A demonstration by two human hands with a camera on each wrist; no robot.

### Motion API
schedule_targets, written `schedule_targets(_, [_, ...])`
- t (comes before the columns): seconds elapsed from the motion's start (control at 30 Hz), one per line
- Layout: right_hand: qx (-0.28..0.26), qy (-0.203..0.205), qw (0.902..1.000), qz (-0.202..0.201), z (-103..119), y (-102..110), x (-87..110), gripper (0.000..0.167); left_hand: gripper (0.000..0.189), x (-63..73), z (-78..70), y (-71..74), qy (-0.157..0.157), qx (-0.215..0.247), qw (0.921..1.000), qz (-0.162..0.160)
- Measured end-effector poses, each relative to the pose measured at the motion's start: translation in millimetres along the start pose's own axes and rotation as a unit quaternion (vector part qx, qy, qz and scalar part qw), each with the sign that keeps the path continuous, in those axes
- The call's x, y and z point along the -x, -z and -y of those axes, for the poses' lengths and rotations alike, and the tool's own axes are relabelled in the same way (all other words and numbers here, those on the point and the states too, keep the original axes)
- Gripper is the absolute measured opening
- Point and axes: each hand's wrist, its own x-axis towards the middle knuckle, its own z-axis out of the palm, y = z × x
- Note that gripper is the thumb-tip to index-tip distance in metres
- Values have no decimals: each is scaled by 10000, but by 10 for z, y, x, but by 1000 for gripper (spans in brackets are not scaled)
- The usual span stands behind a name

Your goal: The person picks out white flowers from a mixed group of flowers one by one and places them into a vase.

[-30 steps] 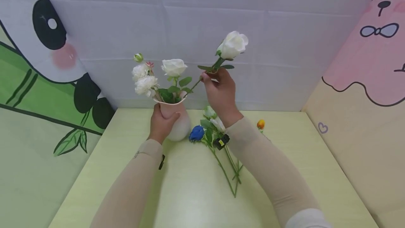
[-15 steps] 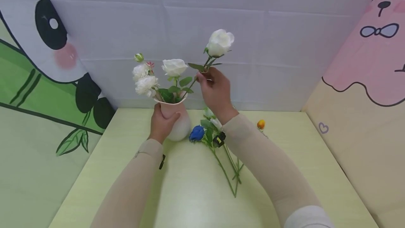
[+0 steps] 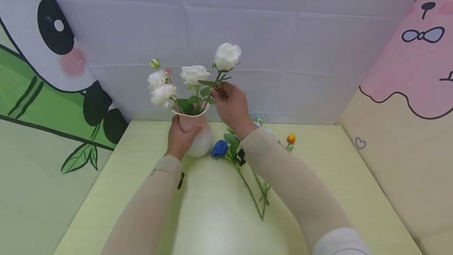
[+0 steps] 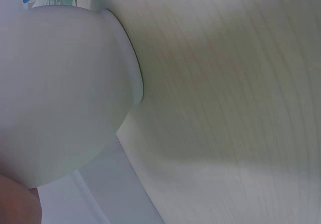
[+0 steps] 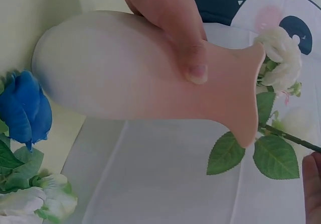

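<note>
In the head view my left hand [image 3: 181, 139] grips the pink and white vase [image 3: 199, 145] around its neck, the thumb across the front. My right hand [image 3: 231, 105] pinches the stem of a white rose [image 3: 227, 56], whose lower end is inside the vase mouth. Another white rose [image 3: 195, 75] and a cluster of smaller white flowers [image 3: 162, 95] stand in the vase. The right wrist view shows the left thumb [image 5: 195, 71] pressed on the vase and the held stem [image 5: 291, 136] running into its mouth. In the left wrist view the vase's pale lower body [image 4: 65, 93] fills the left side.
A blue rose [image 3: 220, 149] lies on the table [image 3: 212, 223] just right of the vase, with several green stems [image 3: 250, 188] pointing toward me. White flowers lie partly hidden under the right forearm. An orange flower [image 3: 291, 138] lies farther right. A cloth wall [image 3: 301, 62] stands behind.
My right hand has moved left and somewhat down with the white rose, bringing its bloom nearer the vase and more upright. My left hand has stayed on the vase.
</note>
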Motion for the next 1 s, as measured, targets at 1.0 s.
schedule_targets(1.0, [861, -1334, 9836, 853, -114, -319, 57, 21, 97, -5, 40, -14, -84, -136, 9999, -47])
